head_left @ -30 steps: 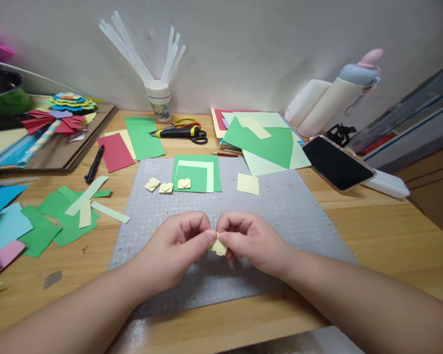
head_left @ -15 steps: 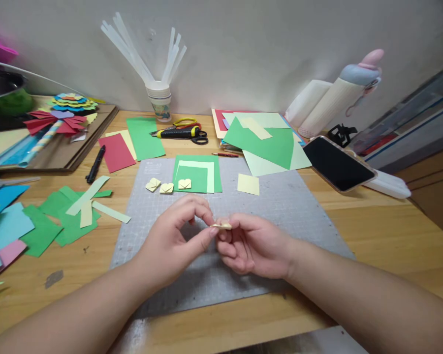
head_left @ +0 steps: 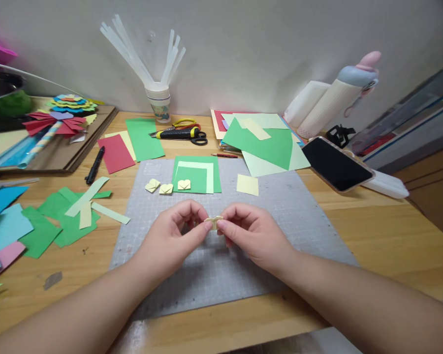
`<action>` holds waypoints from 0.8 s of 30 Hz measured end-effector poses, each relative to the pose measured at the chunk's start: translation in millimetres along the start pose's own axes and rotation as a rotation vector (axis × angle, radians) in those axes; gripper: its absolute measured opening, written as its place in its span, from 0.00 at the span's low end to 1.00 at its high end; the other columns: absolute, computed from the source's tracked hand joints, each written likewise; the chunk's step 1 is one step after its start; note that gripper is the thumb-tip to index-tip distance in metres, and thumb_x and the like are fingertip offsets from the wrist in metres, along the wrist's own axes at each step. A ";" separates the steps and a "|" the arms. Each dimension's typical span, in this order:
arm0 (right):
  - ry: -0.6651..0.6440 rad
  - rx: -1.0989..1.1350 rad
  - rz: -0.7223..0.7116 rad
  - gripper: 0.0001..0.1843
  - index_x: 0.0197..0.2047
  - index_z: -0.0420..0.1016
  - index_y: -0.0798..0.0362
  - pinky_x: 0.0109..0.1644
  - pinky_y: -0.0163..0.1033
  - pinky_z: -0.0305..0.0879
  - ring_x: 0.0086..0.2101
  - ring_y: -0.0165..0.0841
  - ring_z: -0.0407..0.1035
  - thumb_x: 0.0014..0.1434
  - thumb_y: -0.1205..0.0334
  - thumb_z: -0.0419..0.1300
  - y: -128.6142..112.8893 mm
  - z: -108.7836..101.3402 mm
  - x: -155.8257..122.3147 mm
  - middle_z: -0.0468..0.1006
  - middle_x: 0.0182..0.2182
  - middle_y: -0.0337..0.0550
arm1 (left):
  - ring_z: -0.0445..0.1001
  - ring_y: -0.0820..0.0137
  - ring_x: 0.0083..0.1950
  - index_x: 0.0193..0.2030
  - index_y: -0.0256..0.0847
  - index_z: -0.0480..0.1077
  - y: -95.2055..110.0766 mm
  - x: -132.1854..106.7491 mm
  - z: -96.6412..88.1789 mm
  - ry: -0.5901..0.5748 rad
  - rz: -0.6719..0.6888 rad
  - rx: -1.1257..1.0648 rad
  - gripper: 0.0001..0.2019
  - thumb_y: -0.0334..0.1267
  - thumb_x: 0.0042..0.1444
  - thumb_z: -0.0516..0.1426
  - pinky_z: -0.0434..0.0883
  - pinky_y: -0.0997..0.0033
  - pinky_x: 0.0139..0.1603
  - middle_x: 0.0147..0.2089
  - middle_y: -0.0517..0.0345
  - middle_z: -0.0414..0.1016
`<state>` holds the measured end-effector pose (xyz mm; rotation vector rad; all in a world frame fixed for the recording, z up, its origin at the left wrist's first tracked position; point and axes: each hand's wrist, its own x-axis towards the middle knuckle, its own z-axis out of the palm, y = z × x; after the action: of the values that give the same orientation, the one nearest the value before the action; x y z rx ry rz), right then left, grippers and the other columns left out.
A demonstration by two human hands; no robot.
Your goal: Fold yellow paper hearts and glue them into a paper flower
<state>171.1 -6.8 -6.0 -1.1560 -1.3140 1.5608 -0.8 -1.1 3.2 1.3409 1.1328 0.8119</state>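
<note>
Both hands meet over the grey cutting mat (head_left: 280, 216). My left hand (head_left: 173, 241) and my right hand (head_left: 253, 233) each pinch one side of a small folded pale yellow paper piece (head_left: 213, 222), held just above the mat. Three small folded yellow hearts (head_left: 166, 187) lie in a row further back on the mat, the rightmost one on a green sheet with a pale green strip (head_left: 197, 173). A pale yellow paper square (head_left: 247, 184) lies to the right of that sheet.
Scissors (head_left: 180, 132) and a cup of clear sticks (head_left: 159, 101) stand at the back. A phone (head_left: 335, 163), a bottle (head_left: 339, 96) and stacked paper sheets (head_left: 269, 142) are at the right. Green scraps (head_left: 66, 216), a black pen (head_left: 94, 165) and red paper (head_left: 114, 152) lie left.
My hands lifted the yellow piece off the mat and turned it; my right hand opened palm up half a second ago, and now both hands pinch it again, slightly further from me.
</note>
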 end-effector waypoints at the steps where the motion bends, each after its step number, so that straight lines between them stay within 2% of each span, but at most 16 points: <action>1: 0.002 -0.002 0.004 0.15 0.28 0.69 0.54 0.26 0.32 0.57 0.22 0.25 0.60 0.52 0.51 0.65 -0.3 -0.1 0.1 0.68 0.23 0.35 | 0.65 0.72 0.33 0.29 0.40 0.65 -0.5 0.0 -0.1 0.002 0.008 0.006 0.09 0.41 0.54 0.59 0.63 0.73 0.35 0.29 0.63 0.66; 8: -0.015 -0.006 0.038 0.19 0.25 0.68 0.53 0.24 0.32 0.57 0.20 0.25 0.60 0.50 0.47 0.66 -3.9 -0.6 -0.3 0.67 0.20 0.33 | 0.67 0.70 0.34 0.28 0.40 0.66 -3.7 2.2 -4.9 -0.029 0.027 0.027 0.10 0.43 0.55 0.59 0.65 0.71 0.36 0.29 0.61 0.69; 12: -0.041 -0.045 0.049 0.18 0.26 0.67 0.53 0.24 0.32 0.58 0.20 0.24 0.61 0.52 0.48 0.64 -1.3 -3.2 2.2 0.68 0.21 0.34 | 0.68 0.69 0.34 0.28 0.40 0.66 -3.1 4.3 -7.2 -0.041 0.035 0.069 0.10 0.43 0.55 0.58 0.65 0.70 0.36 0.30 0.60 0.70; 16: -0.026 -0.205 -0.034 0.12 0.35 0.71 0.53 0.28 0.34 0.62 0.25 0.27 0.65 0.55 0.53 0.63 3.5 -7.0 5.5 0.73 0.29 0.38 | 0.67 0.69 0.33 0.31 0.40 0.67 -2.6 7.5 -9.1 0.010 0.074 0.246 0.08 0.42 0.56 0.57 0.64 0.70 0.35 0.30 0.61 0.69; 19: 0.023 -0.375 -0.138 0.12 0.41 0.72 0.51 0.31 0.34 0.63 0.28 0.28 0.66 0.56 0.55 0.62 5.0 -9.3 6.6 0.74 0.33 0.40 | 0.69 0.68 0.35 0.34 0.41 0.69 -2.9 8.9 -10.7 -0.009 0.131 0.343 0.07 0.41 0.58 0.55 0.65 0.70 0.36 0.32 0.60 0.71; 22: 0.006 -0.443 -0.173 0.07 0.36 0.73 0.52 0.32 0.35 0.61 0.29 0.28 0.66 0.58 0.57 0.60 5.2 -10.3 8.0 0.74 0.30 0.39 | 0.70 0.67 0.37 0.38 0.42 0.71 -4.1 8.8 -12.0 -0.028 0.157 0.402 0.06 0.40 0.59 0.55 0.66 0.69 0.39 0.34 0.59 0.73; 24: -0.031 -0.374 -0.135 0.07 0.32 0.72 0.53 0.31 0.34 0.61 0.28 0.28 0.65 0.58 0.58 0.60 5.6 -10.0 9.9 0.73 0.28 0.38 | 0.70 0.68 0.38 0.41 0.42 0.70 -5.6 8.4 -12.8 -0.015 0.158 0.362 0.06 0.40 0.58 0.56 0.66 0.68 0.41 0.35 0.60 0.72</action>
<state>177.8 4.4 -13.6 -1.2389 -1.7185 1.2728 -11.2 10.2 -2.1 1.7517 1.2123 0.7295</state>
